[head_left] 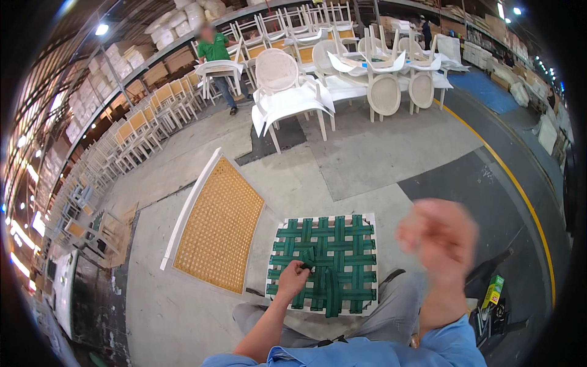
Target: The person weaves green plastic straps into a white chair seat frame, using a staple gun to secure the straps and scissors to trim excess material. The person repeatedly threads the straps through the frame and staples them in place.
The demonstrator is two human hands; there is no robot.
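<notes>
In front of me stands a white chair with a cane backrest [220, 223] on its left side. Green webbing [345, 260] crosses its pale seat frame [371, 220] in a woven grid. My left hand [293, 278] is closed on a loose end of a green webbing strap [308, 258] above the middle of the seat. Another loose length of webbing [332, 292] lies over the front part of the grid. My right hand [437, 238] is raised to the right of the seat, apart from it. Motion blur hides its fingers and anything in them.
A green and yellow box [493, 292] lies among tools at my lower right. White chairs [293, 104], some draped with white sheets, stand stacked ahead. Rows of cane-backed chairs [137, 128] line the left. A person in a green shirt [214, 49] handles a white piece of furniture.
</notes>
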